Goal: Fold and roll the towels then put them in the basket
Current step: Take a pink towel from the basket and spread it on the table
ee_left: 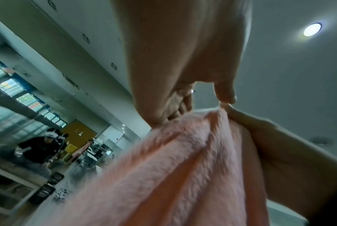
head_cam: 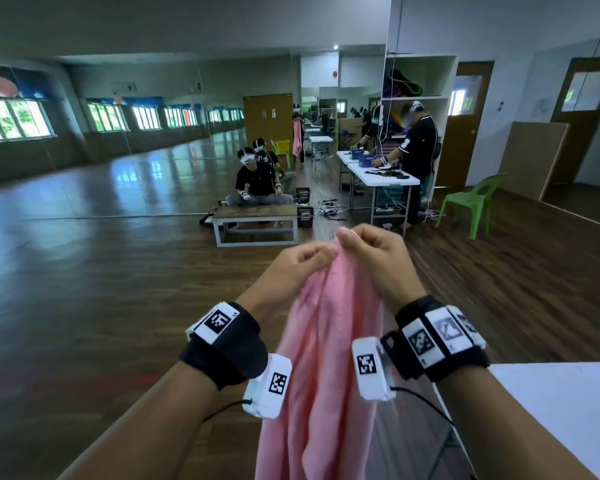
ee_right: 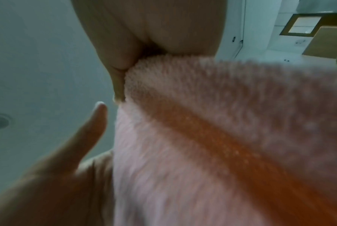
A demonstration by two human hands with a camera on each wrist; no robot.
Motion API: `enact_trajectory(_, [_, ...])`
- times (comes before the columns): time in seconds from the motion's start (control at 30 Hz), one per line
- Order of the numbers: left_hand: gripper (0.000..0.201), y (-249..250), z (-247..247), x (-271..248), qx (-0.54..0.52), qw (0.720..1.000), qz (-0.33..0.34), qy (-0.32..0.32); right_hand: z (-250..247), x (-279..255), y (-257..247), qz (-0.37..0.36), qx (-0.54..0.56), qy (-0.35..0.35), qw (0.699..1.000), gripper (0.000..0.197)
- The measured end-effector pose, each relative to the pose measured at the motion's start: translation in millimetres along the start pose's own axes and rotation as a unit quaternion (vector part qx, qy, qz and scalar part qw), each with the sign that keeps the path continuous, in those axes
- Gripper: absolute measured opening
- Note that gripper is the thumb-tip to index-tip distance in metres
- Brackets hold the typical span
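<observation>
A pink towel point(head_cam: 326, 358) hangs bunched in long folds in the air in front of me, over the wooden floor. Both hands hold it up by its top edge, close together. My left hand point(head_cam: 317, 254) pinches the edge from the left with its fingers curled. My right hand point(head_cam: 349, 239) pinches it just beside, a little higher. In the left wrist view the towel point(ee_left: 173, 168) drapes down from the pinching left hand point(ee_left: 226, 102). The right wrist view shows the towel point(ee_right: 221, 122) pressed under my right hand point(ee_right: 123, 85). I see no basket near me.
A white table point(head_cam: 551, 393) lies at my lower right. Ahead stand a low wooden table point(head_cam: 255, 214) with a seated person behind it, white folding tables point(head_cam: 378, 171) with people working, and a green chair point(head_cam: 471, 202). Open wooden floor stretches to the left.
</observation>
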State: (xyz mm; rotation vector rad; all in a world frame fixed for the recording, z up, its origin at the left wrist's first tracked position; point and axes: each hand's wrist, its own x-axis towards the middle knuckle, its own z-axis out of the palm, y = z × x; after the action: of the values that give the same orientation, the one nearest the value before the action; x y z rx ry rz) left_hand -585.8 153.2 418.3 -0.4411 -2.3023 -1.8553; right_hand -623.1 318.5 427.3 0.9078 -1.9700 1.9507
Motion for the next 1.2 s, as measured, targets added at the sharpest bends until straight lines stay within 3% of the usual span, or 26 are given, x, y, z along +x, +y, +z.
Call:
enact_trajectory(0.07, [0.044, 1, 0, 1, -0.029, 1.000, 0.005, 0.010, 4, 7, -1, -0.005, -0.008, -0.012, 1.000, 0.021])
enact_trajectory(0.17, [0.026, 4, -20, 7, -0.118, 0.985, 0.011, 0.127, 9, -13, 25, 0.057, -0.016, -0.046, 0.997, 0.025])
enact_trajectory(0.23, [0.023, 1, -28, 5, -0.138, 0.979, 0.006, 0.152, 9, -25, 35, 0.067, -0.021, -0.050, 0.996, 0.032])
enact_trajectory(0.33, [0.035, -4, -16, -4, -0.082, 0.996, -0.033, 0.031, 7, -12, 16, 0.026, -0.010, -0.010, 1.000, 0.029])
enact_trajectory(0.4, [0.044, -2, -5, -10, -0.026, 0.998, -0.047, -0.039, 8, 0, -1, 0.005, -0.003, -0.028, 1.000, 0.026])
enact_trajectory(0.53, [0.035, 10, -19, -3, -0.108, 0.990, 0.000, 0.086, 13, -11, 17, 0.057, -0.006, -0.057, 0.997, 0.026])
enact_trajectory(0.6, [0.033, 12, -24, -1, -0.145, 0.983, 0.002, 0.113, 13, -25, 28, 0.071, 0.006, -0.062, 0.995, 0.033])
enact_trajectory(0.73, [0.049, 5, -6, -9, 0.003, 0.999, -0.032, -0.026, 4, -11, 9, 0.020, 0.027, -0.010, 0.999, 0.034])
enact_trajectory(0.8, [0.052, 4, -2, -8, 0.018, 0.999, -0.025, -0.037, 1, -5, 3, 0.010, 0.024, -0.022, 0.999, 0.030])
enact_trajectory(0.87, [0.032, 8, -6, -5, 0.002, 0.999, 0.004, 0.042, -1, -14, 14, 0.037, -0.002, -0.047, 0.998, 0.029])
enact_trajectory(0.93, [0.019, 9, -11, -3, -0.070, 0.989, 0.011, 0.127, -1, -29, 32, 0.070, -0.007, -0.058, 0.996, 0.045])
enact_trajectory(0.97, [0.018, 7, -12, -3, -0.096, 0.986, 0.005, 0.134, -2, -34, 36, 0.072, -0.002, -0.051, 0.996, 0.050])
enact_trajectory(1.07, [0.032, 0, -3, -6, -0.041, 0.999, -0.031, 0.012, -4, -24, 26, 0.029, 0.003, -0.017, 0.999, 0.053])
enact_trajectory(1.13, [0.048, -1, 2, -7, 0.036, 0.997, -0.042, -0.060, -4, -8, 9, 0.011, -0.009, -0.033, 0.999, 0.038])
enact_trajectory(1.2, [0.044, 4, -1, -4, 0.022, 0.999, -0.016, -0.027, -1, -3, 6, 0.018, -0.023, -0.054, 0.998, 0.029])
